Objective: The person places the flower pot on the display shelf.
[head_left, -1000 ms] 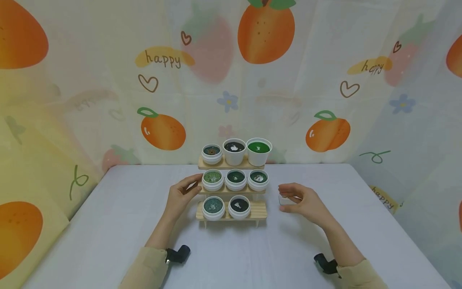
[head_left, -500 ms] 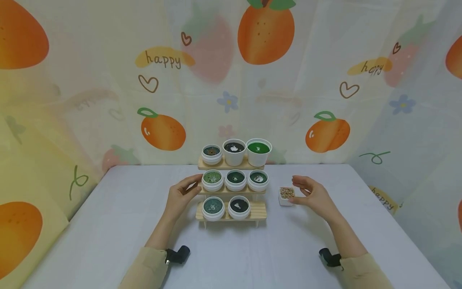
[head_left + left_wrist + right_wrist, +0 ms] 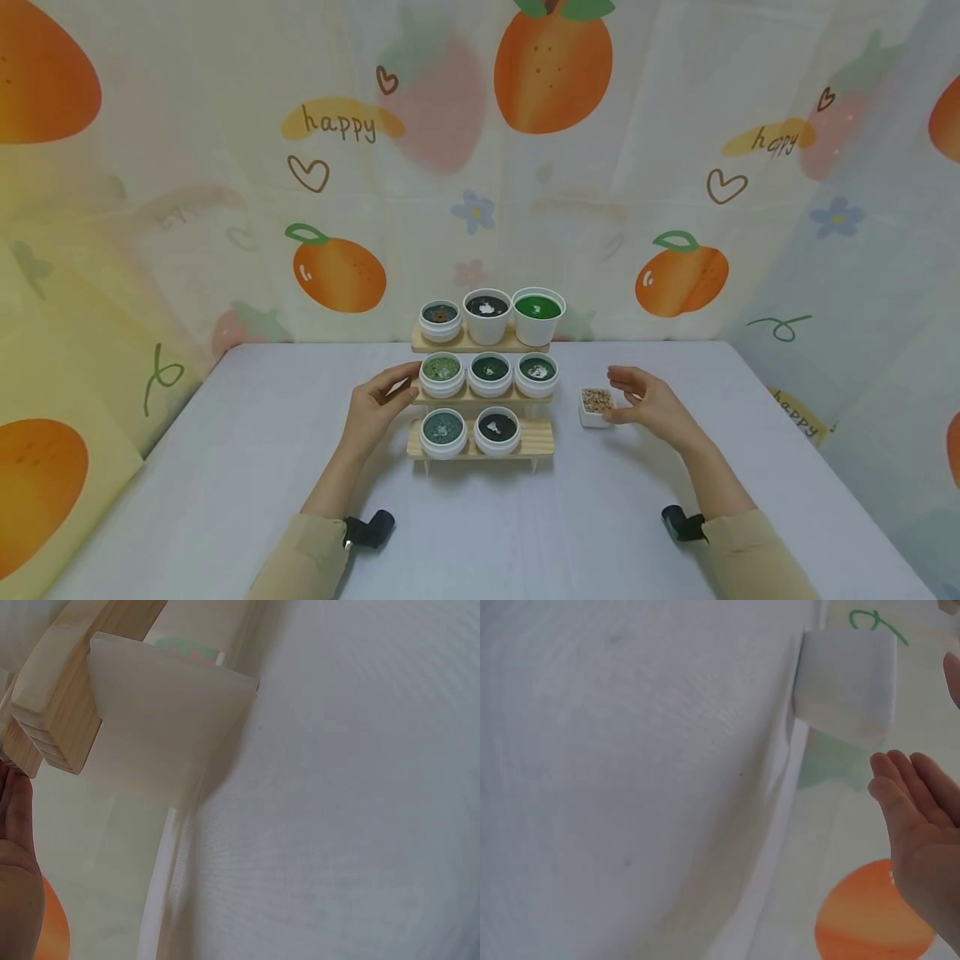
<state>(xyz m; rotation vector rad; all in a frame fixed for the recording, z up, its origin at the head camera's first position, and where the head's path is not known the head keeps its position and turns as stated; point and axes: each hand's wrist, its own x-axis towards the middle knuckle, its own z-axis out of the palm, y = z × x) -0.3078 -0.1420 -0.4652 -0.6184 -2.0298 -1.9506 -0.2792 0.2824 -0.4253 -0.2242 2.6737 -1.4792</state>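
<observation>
In the head view, a tiered wooden stand (image 3: 536, 440) carries several round white tubs and two white cups with green and dark contents. My left hand (image 3: 372, 407) is at the left end of its middle board, beside a tub with light green contents (image 3: 441, 372). The left wrist view shows the straight fingers (image 3: 20, 814) right at a wooden board's end. To the right of the stand, a small square white pot (image 3: 595, 417) filled with tan granules rests on the table. My right hand (image 3: 656, 410) is at its right side, fingers spread from the thumb, holding nothing.
A white cloth covers the table (image 3: 480, 533). Behind it hangs a fruit-print curtain (image 3: 420, 258), close to the back of the stand. A black wrist camera (image 3: 370, 528) sits on the left wrist, another black camera (image 3: 681, 523) on the right.
My right hand has let go of the white pot and drawn back to the right, uncovering the granules. It has barely moved over the last half second. My left hand and the stand have stayed put.
</observation>
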